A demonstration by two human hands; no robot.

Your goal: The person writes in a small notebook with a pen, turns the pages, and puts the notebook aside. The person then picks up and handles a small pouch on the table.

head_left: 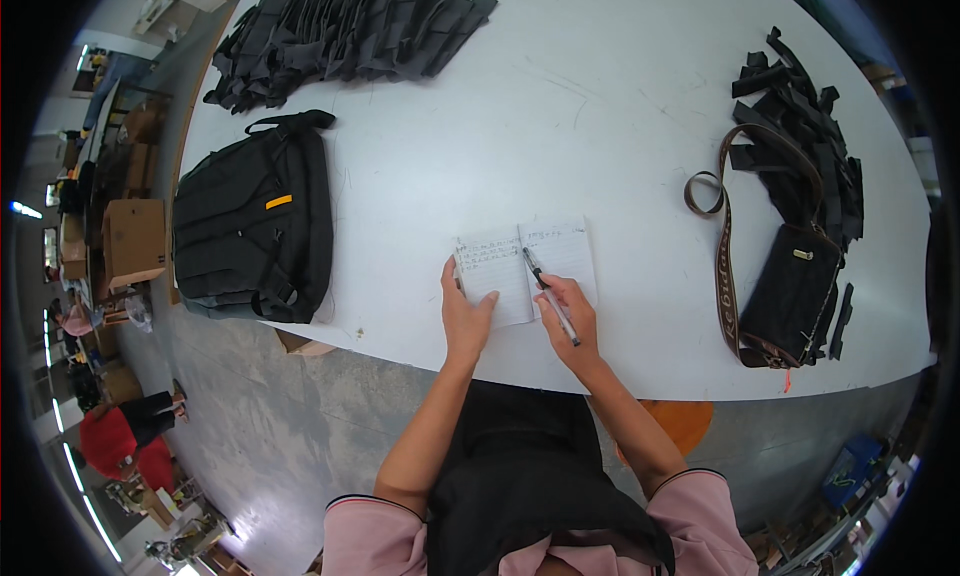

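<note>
An open notebook [508,294] with lined pages lies on the white table near its front edge. Handwriting covers the upper part of the left page, and a few lines stand at the top of the right page. My left hand [467,314] grips the notebook's lower left side, thumb on the page and fingers along the outer edge. Between the fingers of my right hand [575,321] is a pen [560,316] with a dark tip end and clear barrel. Its tip points up and left, close to the fold; whether it touches paper I cannot tell.
A black backpack [255,226] with a yellow tag lies on the left of the table [430,166]. Behind it is a heap of dark fabric pieces [345,36]. At right, a small black shoulder bag [790,291] with a patterned strap lies beside more dark strips [800,136].
</note>
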